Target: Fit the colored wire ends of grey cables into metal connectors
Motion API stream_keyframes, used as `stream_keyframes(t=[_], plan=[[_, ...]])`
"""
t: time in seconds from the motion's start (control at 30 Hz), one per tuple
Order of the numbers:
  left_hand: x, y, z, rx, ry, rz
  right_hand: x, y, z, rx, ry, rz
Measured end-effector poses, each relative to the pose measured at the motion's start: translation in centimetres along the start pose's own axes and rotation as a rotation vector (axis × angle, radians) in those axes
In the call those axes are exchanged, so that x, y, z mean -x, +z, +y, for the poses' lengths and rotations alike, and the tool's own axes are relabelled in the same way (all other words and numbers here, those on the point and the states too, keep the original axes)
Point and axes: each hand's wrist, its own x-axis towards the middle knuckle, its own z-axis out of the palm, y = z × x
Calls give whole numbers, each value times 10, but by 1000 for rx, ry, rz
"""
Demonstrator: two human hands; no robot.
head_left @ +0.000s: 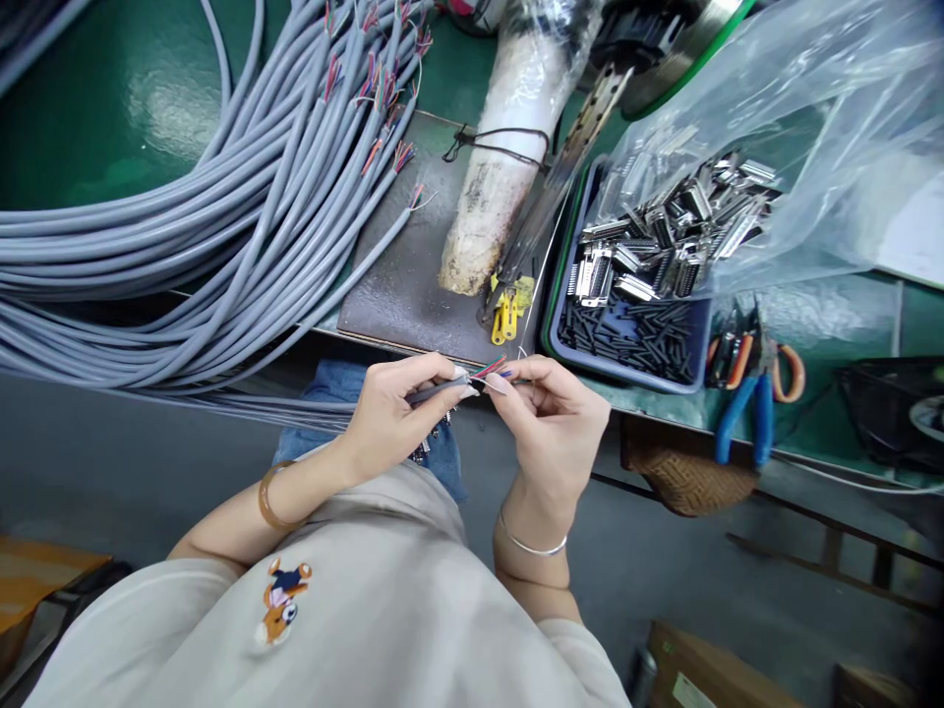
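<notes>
Left hand (398, 401) pinches the grey cable (426, 394) just beside the worktop (826, 320)'s near edge; right hand (559, 413), fingertips together, grips its exposed wires (490, 370). Apparent step: wire separation; next move requires steady cable support.

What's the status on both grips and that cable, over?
Left grip pinching gray cable near its stripped end. Right grip pinching exposed colored wires. Nothing visibly in the way.
</notes>
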Motion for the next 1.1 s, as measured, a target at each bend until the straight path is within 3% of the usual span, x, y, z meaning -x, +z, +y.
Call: stream_keyframes(t=[0.17, 0.37, 0.5, 0.73, 0.83, 0.93, 0.97, 1.0, 1.03, 1.1], plan=[[-1, 1, 3, -30, 71, 13, 0, -3, -5, 39, -20, -20], [-5, 3, 6, 314, -169, -94, -2, -1, 1, -114, 67, -96], [-6, 3, 9, 442, -161, -102, 1, 2, 0, -118, 31, -127], [-5, 4, 14, 390, -135, 30, 13, 5, -5, 298, -411, 100], [-7, -2, 18, 358, -145, 34, 18, -7, -12, 201, -456, 186], [-7, -11, 29, 303, -89, -42, 18, -38, -26, 117, -403, 286], [-6, -13, 35, 262, -50, -93, 16, -51, -30, 166, -373, 175], [-5, -16, 41, 208, 4, -159, 12, -65, -34, 253, -313, -60], [-4, -17, 46, 159, 72, -233, 8, -77, -36, 370, -246, -202], [-1, -18, 55, 97, 211, -372, -6, -97, -36, 623, -233, -230]])
